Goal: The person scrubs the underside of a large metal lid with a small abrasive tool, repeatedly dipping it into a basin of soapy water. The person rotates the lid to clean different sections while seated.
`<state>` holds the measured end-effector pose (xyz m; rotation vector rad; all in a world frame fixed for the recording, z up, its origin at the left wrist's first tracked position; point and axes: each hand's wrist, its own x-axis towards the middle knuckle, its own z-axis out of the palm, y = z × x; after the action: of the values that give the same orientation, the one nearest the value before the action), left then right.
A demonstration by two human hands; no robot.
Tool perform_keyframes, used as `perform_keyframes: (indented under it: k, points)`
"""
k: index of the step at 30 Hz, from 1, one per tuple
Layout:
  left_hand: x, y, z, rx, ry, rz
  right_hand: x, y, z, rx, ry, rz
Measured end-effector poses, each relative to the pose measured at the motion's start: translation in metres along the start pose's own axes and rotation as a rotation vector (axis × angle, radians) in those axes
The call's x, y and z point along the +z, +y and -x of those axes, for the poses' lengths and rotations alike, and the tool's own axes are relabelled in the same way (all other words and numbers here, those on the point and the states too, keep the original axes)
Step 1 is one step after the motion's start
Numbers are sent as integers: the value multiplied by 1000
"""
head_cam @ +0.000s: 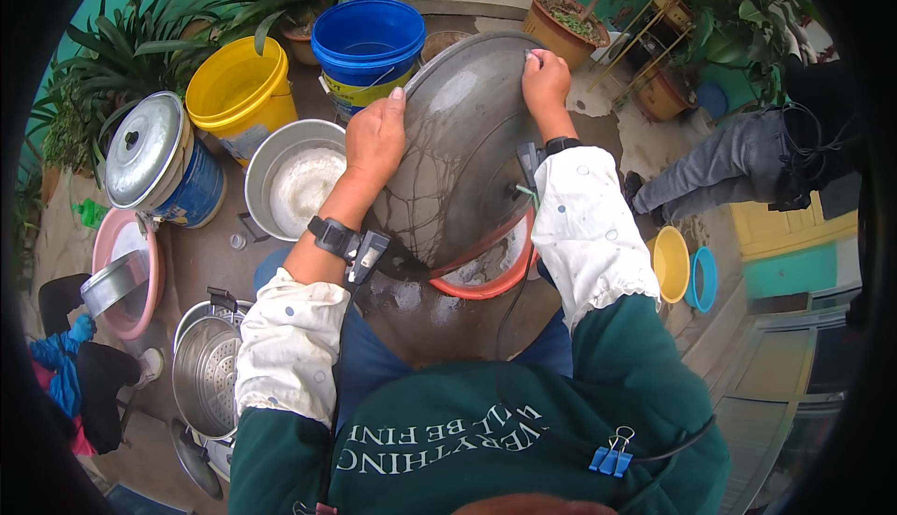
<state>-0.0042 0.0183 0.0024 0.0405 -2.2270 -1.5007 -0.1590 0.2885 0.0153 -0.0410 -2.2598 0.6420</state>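
Note:
A large, wet, dark metal lid [466, 136] stands tilted over a red basin [483, 284] that holds cloudy, sudsy water. My left hand [378, 129] grips the lid's left rim, thumb up. Its upper right rim is held by my right hand [546, 80], with the fingers bent over the edge. Dark streaks run down the lid's face, and its lower part hides some of the basin. Left of my left wrist sits a round aluminium pot [259, 185] with whitish residue inside.
A blue bucket [368, 38], a yellow bucket [238, 87] and a lidded bucket [193, 189] stand behind. Steamer pots [203, 375] lie at left. A person in blue gloves [83, 328] holds a pan over a pink basin [155, 284]. Another person's legs [715, 164] are at right.

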Motion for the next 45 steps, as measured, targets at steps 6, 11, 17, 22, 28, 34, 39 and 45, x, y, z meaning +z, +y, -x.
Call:
perform_keyframes:
  k: [6,11,17,22,28,34,39,45]
  points:
    - [0,-6,0,-85,-14,-24,-41,-87,128,-625,-248,-455]
    - [-1,-6,2,-52,-9,65,-36,-57,92,-572,-151,-438]
    - [1,-7,-4,-58,-12,11,-11,-17,25,165,44,-37]
    - [4,-17,-6,-58,17,-18,-35,-85,105,-516,-183,-475]
    - [5,-30,-7,-106,22,76,-8,-2,65,-85,-18,-406]
    - [7,-35,-12,-89,79,40,9,58,86,368,140,-240]
    - [6,-33,-9,-68,53,125,-30,-22,152,-356,-272,-668]
    - [3,-32,-11,-135,102,99,5,53,79,109,58,-295]
